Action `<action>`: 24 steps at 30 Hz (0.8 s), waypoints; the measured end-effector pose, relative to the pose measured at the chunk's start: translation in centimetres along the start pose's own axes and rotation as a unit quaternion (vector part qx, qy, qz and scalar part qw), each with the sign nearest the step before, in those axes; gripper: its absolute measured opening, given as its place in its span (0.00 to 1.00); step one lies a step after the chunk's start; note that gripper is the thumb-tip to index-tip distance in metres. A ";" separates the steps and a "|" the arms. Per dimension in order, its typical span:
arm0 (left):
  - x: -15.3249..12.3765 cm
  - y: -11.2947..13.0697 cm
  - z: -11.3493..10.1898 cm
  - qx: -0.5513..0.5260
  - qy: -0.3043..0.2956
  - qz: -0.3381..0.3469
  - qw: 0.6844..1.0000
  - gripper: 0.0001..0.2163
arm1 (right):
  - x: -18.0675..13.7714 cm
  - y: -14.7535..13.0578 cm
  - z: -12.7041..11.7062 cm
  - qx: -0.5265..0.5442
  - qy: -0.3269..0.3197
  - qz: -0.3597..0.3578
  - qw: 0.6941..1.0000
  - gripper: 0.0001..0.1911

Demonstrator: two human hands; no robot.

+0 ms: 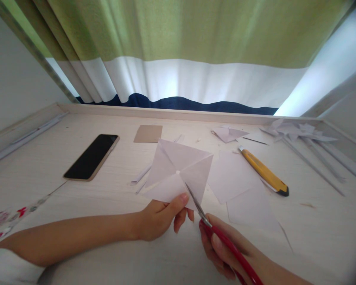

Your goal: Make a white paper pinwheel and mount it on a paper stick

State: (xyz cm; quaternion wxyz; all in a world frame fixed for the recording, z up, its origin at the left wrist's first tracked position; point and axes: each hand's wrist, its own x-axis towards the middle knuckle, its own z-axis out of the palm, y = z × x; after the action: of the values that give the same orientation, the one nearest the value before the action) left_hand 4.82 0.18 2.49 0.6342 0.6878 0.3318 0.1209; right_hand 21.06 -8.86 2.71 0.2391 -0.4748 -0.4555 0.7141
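While the left hand (163,217) pinches the near edge of a square white creased paper (178,166) in a narrow grip, thumb on top and fingers beneath, the sheet is held tilted above the middle of the pale wooden surface (47,190). The right hand (218,249), its grip closed round red-handled metal scissors (201,212), lays the blades along a diagonal crease, tips close to the paper's centre. A black flat smartphone (91,156) lies toward the left edge, a yellow plastic utility knife (264,171) toward the right, loose white paper sheets (234,174) between knife and hands.
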 end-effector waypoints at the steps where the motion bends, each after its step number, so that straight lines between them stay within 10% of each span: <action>1: 0.0 0.0 0.0 0.001 0.000 0.003 1.000 0.25 | 0.0 0.0 0.0 0.001 0.002 0.002 1.000 0.25; 24: -0.1 0.0 0.0 -0.005 -0.004 -0.008 1.000 0.24 | -0.1 -0.3 0.4 0.050 0.016 0.027 0.998 0.25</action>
State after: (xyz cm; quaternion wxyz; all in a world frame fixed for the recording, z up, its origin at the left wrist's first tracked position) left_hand 4.75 0.16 2.46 0.6399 0.6825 0.3341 0.1142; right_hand 20.78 -8.98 3.10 0.2499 -0.4858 -0.4024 0.7346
